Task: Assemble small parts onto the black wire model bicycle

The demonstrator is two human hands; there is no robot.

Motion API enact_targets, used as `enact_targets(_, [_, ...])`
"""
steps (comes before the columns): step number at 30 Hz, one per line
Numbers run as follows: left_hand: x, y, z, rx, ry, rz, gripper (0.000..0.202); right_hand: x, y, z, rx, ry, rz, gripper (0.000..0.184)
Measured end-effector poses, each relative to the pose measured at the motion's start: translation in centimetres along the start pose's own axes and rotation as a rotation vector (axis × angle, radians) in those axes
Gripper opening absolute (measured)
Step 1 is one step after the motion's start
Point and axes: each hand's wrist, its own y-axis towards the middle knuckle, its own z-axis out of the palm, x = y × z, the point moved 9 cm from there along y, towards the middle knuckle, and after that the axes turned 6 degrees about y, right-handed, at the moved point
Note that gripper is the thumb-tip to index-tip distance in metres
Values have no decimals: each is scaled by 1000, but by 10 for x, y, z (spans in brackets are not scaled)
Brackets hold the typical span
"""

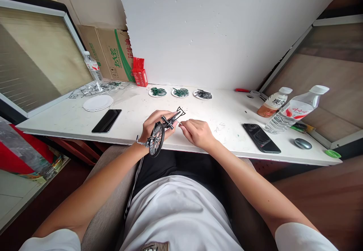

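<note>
A small black model bicycle with one spoked wheel, a silver handlebar and a black frame is above the table's front edge. My left hand is closed round its frame from behind, with the wheel hanging towards me. A black triangular frame part sticks out at the far end. My right hand is just to the right, thumb and forefinger pinched by the frame. A thin, light-coloured sliver shows at these fingertips, too small to name.
Three small plates with green and dark parts stand at the back. Left are a phone, white plates and part frames. Right are another phone, two bottles and a mouse.
</note>
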Motion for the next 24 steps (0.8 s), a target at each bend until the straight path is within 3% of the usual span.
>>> enact_targets(9, [11,-4,3,-5,17,-123,32,-6,2,2,29,401,269,54])
enact_targets(13, [7,-4,1,-3,-39,-91,32,-6,2,4,73,589,382,55])
enact_targets(16, [7,-2,0,-4,-37,-82,33,-5,4,0,64,553,369,55])
enact_targets(21, [7,0,0,11,-1,-97,32,-3,7,-8,41,269,260,57])
enact_targets(24, [6,-1,-1,14,15,-113,33,-2,8,-9,42,265,268,58])
